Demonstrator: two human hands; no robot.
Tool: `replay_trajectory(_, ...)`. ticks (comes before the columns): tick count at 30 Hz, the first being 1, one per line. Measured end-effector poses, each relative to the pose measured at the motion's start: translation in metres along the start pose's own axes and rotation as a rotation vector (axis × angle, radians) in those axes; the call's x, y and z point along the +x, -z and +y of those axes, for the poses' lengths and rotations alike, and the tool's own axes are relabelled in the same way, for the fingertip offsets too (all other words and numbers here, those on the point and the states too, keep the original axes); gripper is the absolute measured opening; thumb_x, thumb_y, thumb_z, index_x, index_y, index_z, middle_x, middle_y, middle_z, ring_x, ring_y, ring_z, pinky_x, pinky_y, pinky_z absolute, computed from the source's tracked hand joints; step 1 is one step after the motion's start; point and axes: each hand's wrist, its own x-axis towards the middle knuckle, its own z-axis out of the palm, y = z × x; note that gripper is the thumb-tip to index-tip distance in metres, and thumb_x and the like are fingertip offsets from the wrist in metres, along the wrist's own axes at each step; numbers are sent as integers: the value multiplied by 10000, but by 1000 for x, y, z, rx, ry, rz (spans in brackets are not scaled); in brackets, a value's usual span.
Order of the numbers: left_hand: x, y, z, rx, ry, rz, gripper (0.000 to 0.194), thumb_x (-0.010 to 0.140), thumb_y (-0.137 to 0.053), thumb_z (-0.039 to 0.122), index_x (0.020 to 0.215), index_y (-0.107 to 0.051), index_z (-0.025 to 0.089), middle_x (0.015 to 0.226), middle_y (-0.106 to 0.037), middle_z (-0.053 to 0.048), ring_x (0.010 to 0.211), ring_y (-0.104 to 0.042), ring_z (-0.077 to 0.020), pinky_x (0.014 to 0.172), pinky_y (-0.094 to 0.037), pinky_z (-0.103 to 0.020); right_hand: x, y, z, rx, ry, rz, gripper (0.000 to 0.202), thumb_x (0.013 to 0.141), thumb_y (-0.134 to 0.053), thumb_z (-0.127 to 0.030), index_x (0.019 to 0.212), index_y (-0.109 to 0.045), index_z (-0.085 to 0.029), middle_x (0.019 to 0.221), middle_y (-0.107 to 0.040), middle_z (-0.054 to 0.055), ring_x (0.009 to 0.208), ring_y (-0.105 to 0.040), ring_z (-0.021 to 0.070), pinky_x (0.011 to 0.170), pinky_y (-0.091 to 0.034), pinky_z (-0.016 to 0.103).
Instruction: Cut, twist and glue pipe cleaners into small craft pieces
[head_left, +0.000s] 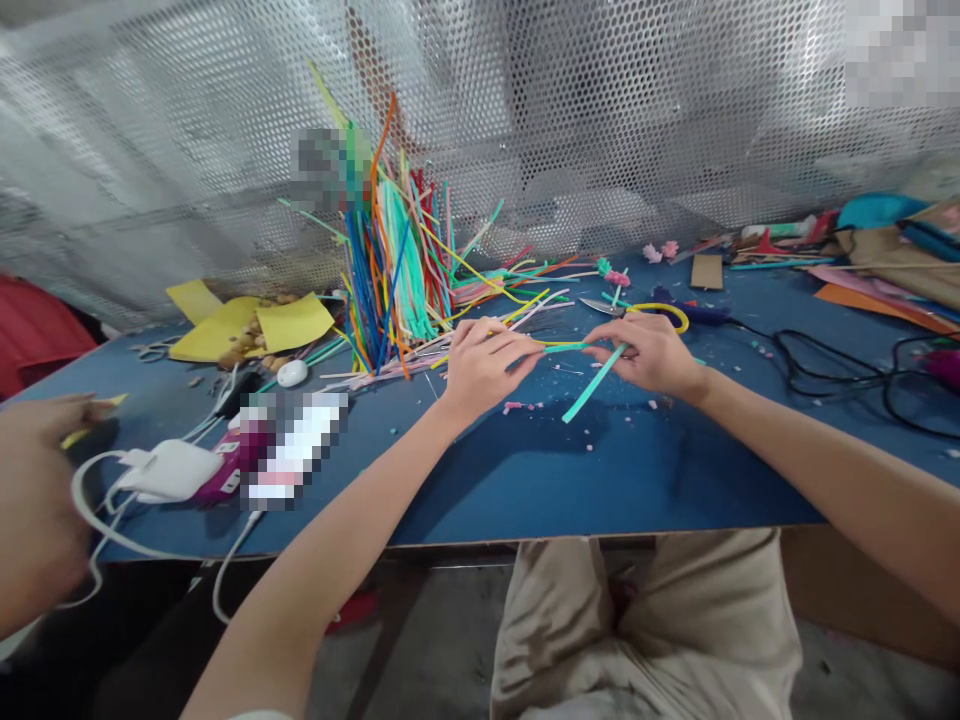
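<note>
Between my two hands runs a teal pipe cleaner [562,348], held just above the blue table. My left hand [487,365] pinches one end of that stretch between thumb and fingers. Closed on the other side, my right hand [645,350] grips it too, and a loose teal length [596,383] hangs from it down to the left. A yellow strand shows along the same stretch; whether it is held as well I cannot tell. Scissors with yellow handles [667,309] lie right behind my right hand. Pink fluff scraps [517,407] are scattered below my hands.
A tall bundle of coloured pipe cleaners [401,270] stands at the back left. A phone [300,450], a white charger [176,470] and cables lie left. A co-worker's hand [37,480] is at the far left. A black cord [817,365] loops on the right.
</note>
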Motion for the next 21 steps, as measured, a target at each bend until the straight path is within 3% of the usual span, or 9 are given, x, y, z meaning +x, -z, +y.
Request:
replay_trajectory(8,3,0,0,-17,-11,26,55,928,-702,321,891,-732,292,899,-788,67,873,-632,-164,838,-411,-373,0,-1,-1,25,22,-3,154,937,-661,-339,959,-726,-201,548,-557,-37,559,-531,126,634,-434,276)
replay_trajectory(13,2,1,-1,-44,-24,-9,43,949,-678,304,933,-718,299,1013,-790,74,889,-656,-152,853,-408,-381,0,-2,0,42,-15,-26,173,950,-633,-355,936,-732,-213,566,-582,-27,558,-526,125,634,-427,283)
replay_trajectory(21,-1,-1,-4,-37,-11,-57,70,966,-653,327,937,-701,284,963,-796,63,857,-683,-151,845,-415,-372,-2,-5,5,63,-8,-51,186,958,-626,-362,905,-747,-230,601,-648,-9,574,-552,138,639,-440,298)
